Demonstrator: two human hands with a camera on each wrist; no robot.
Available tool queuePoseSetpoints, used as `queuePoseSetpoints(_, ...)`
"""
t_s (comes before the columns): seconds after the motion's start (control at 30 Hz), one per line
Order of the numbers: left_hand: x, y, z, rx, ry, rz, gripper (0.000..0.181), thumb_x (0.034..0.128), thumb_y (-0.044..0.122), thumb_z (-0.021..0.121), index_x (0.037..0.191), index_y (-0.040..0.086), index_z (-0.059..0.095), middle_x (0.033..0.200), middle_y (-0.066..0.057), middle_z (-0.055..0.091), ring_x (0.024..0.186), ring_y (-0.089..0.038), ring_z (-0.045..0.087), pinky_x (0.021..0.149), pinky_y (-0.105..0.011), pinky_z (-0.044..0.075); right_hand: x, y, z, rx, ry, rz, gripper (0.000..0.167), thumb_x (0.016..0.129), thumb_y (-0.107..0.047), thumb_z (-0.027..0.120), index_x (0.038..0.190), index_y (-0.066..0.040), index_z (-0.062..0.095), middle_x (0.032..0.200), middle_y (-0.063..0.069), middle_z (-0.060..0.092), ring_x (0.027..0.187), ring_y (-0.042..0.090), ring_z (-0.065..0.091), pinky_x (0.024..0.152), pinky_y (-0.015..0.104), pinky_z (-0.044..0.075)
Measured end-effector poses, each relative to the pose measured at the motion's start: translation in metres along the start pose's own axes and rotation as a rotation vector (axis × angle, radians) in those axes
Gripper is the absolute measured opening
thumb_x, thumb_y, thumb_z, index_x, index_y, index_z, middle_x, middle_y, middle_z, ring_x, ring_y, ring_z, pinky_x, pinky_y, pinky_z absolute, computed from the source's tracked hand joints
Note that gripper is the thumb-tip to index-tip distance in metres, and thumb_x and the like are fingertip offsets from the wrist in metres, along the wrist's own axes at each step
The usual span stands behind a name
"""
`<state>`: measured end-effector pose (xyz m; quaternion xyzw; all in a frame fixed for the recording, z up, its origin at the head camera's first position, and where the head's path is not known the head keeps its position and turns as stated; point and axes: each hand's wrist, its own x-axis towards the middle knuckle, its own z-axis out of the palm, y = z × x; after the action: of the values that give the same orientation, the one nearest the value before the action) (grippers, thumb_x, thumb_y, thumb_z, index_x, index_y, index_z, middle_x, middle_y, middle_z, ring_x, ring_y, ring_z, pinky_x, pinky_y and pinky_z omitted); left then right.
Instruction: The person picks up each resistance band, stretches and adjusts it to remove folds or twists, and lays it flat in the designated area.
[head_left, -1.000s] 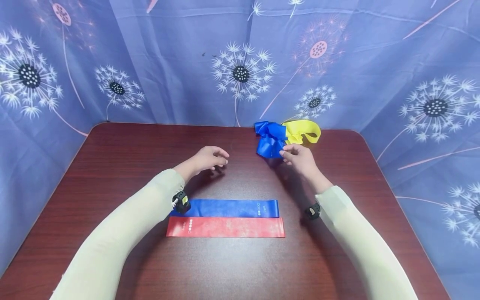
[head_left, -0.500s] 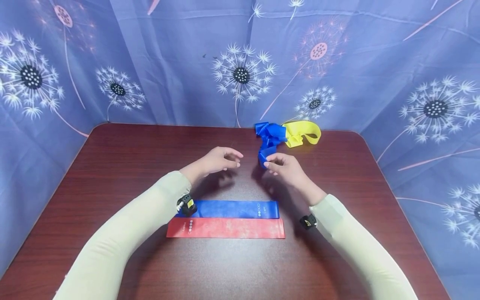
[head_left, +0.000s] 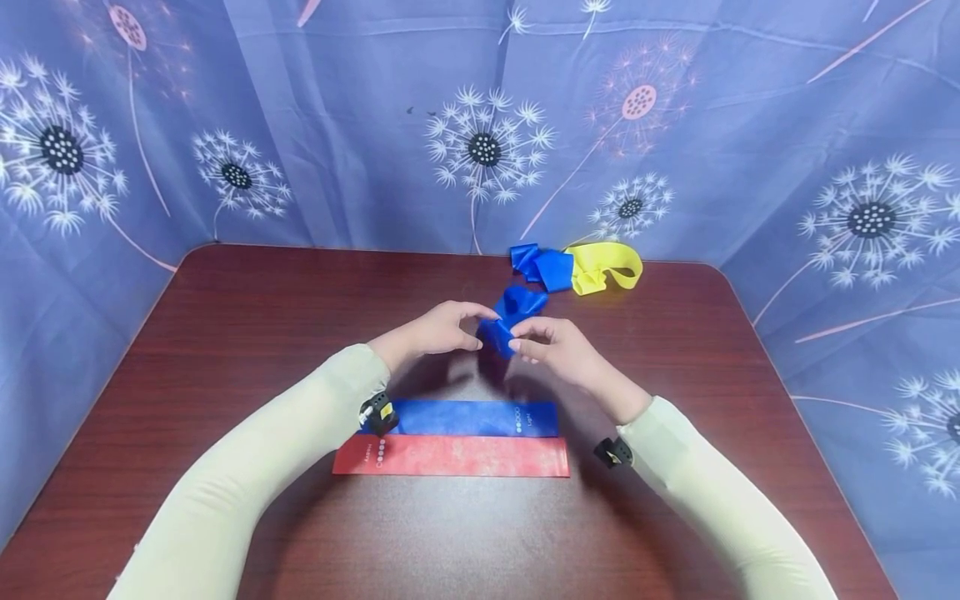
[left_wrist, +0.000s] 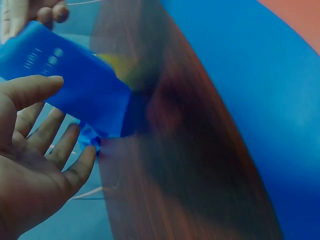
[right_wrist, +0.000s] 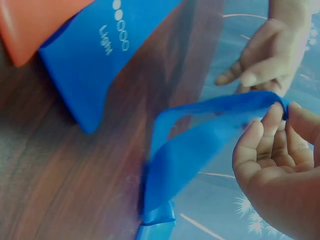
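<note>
- Pinching an edge of the looped blue band [head_left: 497,335] between thumb and forefinger, the right hand [head_left: 564,352] has its other fingers loosely curled toward the palm.
- The left hand [head_left: 435,329] faces it from the opposite side of the loop, thumb and fingers spread well apart and gripping nothing; whether a fingertip touches the loop, I cannot tell.
- That looped blue band hangs beyond the flat red band [head_left: 457,457], nearer its right end than its left, with white print on its face too blurred to read.
- A flat blue band [head_left: 465,418] lies along the far edge of the red band, the two touching lengthwise; it reads "Light" near its right end.
- Farther beyond the red band, toward its right end, sit a crumpled blue piece [head_left: 555,272] and, touching it, a curled yellow band [head_left: 600,254]. Whether the crumpled piece joins the held loop is unclear.
- Under the red band spreads a glossy reddish-brown wood-grain counter [head_left: 450,542] with rounded far corners.
- Behind and to both sides of the red band, blue cloth [head_left: 360,125] printed with white and pink dandelions encloses the counter.
- Both sleeves [head_left: 277,433] are pale.
</note>
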<state>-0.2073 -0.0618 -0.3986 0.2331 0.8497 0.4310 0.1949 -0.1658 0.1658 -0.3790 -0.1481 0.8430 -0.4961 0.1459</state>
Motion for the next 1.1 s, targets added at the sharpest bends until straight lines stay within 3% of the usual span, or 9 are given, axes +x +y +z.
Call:
queuePoseSetpoints(0.17,-0.001,-0.008,0.003,0.0,-0.07,-0.058,0.049,0.0893,0.005,0.07,0.136,-0.003,0.06,0.129,-0.022,0.07,0.12,-0.035,0.066,0.105,-0.043,0.053,0.0,-0.005,-0.005,0.032,0.01,-0.002,0.023,0.099,-0.007,0.064,0.115,0.009,0.067,0.086,0.008,0.07,0.07,0.006,0.062,0.07,0.023,0.056)
queuePoseSetpoints(0.33,-0.005,-0.015,0.003,0.011,-0.108,-0.102,0.043,0.0871,0.008,0.073,0.128,-0.003,0.065,0.118,-0.021,0.074,0.111,-0.029,0.069,0.098,-0.033,0.051,0.002,-0.006,-0.015,0.072,0.049,0.027,0.026,0.1,-0.008,0.062,0.118,0.01,0.065,0.084,-0.002,0.067,0.073,0.007,0.062,0.072,0.02,0.056)
queuePoseSetpoints(0.5,-0.009,-0.022,0.0,0.039,-0.119,-0.119,0.039,0.0867,0.01,0.074,0.122,-0.005,0.068,0.105,-0.017,0.075,0.097,-0.02,0.066,0.088,-0.024,0.049,0.006,0.001,-0.029,0.103,0.098,0.065,0.029,0.101,-0.009,0.061,0.121,0.013,0.062,0.079,-0.01,0.065,0.071,0.002,0.062,0.071,0.018,0.056)
queuePoseSetpoints(0.7,-0.015,-0.029,-0.006,0.121,-0.132,-0.102,0.023,0.0945,0.022,0.069,0.1,0.001,0.076,0.084,-0.008,0.073,0.077,-0.009,0.056,0.076,-0.021,0.042,0.009,0.01,-0.041,0.136,0.148,0.127,0.032,0.1,-0.01,0.061,0.122,0.013,0.058,0.079,-0.01,0.064,0.071,0.001,0.061,0.071,0.016,0.056)
queuePoseSetpoints(0.9,-0.021,-0.036,-0.015,0.12,-0.123,-0.134,0.026,0.0965,0.029,0.067,0.09,0.005,0.073,0.08,0.001,0.063,0.077,-0.01,0.05,0.073,-0.023,0.041,0.01,0.017,-0.049,0.139,0.196,0.161,0.03,0.101,-0.011,0.059,0.12,0.011,0.057,0.078,-0.013,0.063,0.072,0.001,0.062,0.071,0.017,0.056)
queuePoseSetpoints(1.1,-0.028,-0.04,-0.026,0.092,-0.125,-0.158,0.02,0.0923,0.026,0.071,0.092,0.006,0.07,0.08,0.005,0.062,0.08,-0.012,0.052,0.074,-0.024,0.041,0.011,0.021,-0.056,0.129,0.23,0.191,0.029,0.102,-0.014,0.058,0.119,0.009,0.056,0.08,-0.011,0.062,0.07,0.0,0.062,0.07,0.015,0.056)
